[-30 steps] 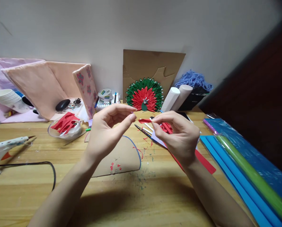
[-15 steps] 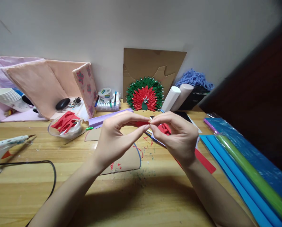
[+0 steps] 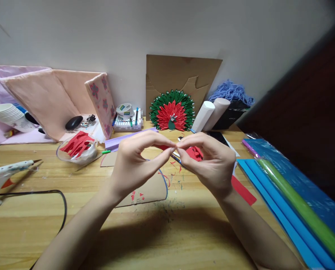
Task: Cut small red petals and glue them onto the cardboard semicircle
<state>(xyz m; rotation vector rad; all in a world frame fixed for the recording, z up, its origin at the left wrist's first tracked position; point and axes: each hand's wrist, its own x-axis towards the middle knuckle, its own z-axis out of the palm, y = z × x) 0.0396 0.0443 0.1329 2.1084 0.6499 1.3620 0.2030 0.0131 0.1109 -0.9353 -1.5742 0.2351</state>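
My left hand and my right hand meet fingertip to fingertip above the middle of the table. Thumb and forefinger of each are pinched together, and whatever lies between them is hidden or too small to name. Below the left hand is a cut cardboard piece with a blue edge and small red scraps on it. Red pieces show behind the right hand. Farther back, a red and green peacock made of folded strips leans on a brown cardboard sheet.
At left lie a hot glue gun with its black cord and a bowl of red scraps. Markers and a tape roll stand behind. Blue sheets and a green roll run along the right.
Both pinched hands stay together; the left fingertips have shifted slightly left. The small yellowish speck seen between the fingertips earlier is now hidden.
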